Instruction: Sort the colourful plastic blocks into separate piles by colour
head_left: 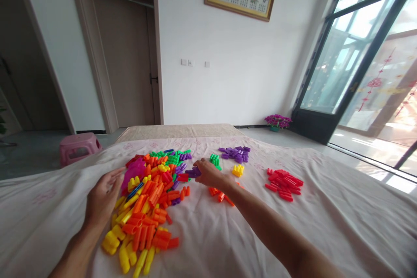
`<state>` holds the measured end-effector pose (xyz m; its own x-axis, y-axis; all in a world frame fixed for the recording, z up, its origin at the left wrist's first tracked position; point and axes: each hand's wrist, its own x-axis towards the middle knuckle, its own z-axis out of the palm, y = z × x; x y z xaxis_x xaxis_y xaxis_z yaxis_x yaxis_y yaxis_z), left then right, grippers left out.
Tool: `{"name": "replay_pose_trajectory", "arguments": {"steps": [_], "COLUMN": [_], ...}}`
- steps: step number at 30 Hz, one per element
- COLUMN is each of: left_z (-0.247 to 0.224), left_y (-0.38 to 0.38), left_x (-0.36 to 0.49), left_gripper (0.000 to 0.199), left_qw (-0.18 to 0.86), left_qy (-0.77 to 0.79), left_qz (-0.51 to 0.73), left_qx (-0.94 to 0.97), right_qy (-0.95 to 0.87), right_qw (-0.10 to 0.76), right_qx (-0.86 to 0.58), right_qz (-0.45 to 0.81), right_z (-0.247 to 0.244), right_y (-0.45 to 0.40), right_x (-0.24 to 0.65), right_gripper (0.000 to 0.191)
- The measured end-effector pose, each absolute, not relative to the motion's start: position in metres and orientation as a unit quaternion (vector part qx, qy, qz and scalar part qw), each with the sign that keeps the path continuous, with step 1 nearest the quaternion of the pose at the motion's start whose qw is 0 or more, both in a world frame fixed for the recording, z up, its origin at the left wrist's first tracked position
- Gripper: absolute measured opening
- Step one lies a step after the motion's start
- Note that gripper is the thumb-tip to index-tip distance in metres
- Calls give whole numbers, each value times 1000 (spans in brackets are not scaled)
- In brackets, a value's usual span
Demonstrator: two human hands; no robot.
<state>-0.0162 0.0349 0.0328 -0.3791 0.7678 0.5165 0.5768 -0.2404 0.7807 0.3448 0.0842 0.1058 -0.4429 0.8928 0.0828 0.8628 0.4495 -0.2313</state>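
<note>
My right hand has its fingers closed on a purple plastic tube block, just right of a large mixed pile. The pile holds orange blocks, yellow blocks, green blocks and some red, blue and purple ones. At the pile's left edge rests my left hand, its fingers apart beside a magenta, bag-like thing. I cannot tell whether the left fingertips touch it.
Separate heaps lie to the right: purple blocks, green blocks, yellow blocks, orange blocks and red blocks. A creased pale cloth covers the surface. A pink stool stands at the left.
</note>
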Motion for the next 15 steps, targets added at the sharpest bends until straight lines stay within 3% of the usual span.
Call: {"name": "replay_pose_trajectory", "arguments": {"steps": [6,15], "left_z": [67,65], "left_y": [24,12], "left_x": [39,83], "left_gripper": [45,28], "left_qw": [128,87], "left_qy": [554,490], "left_qz": [520,337], "left_qx": [638,799], "right_qy": [-866,-901], "right_qw": [157,214], "right_qx": [-466,-354], "right_qz": [87,131], "right_z": [109,90], "right_y": [69,51], "right_x": [326,306], "right_gripper": [32,18]}}
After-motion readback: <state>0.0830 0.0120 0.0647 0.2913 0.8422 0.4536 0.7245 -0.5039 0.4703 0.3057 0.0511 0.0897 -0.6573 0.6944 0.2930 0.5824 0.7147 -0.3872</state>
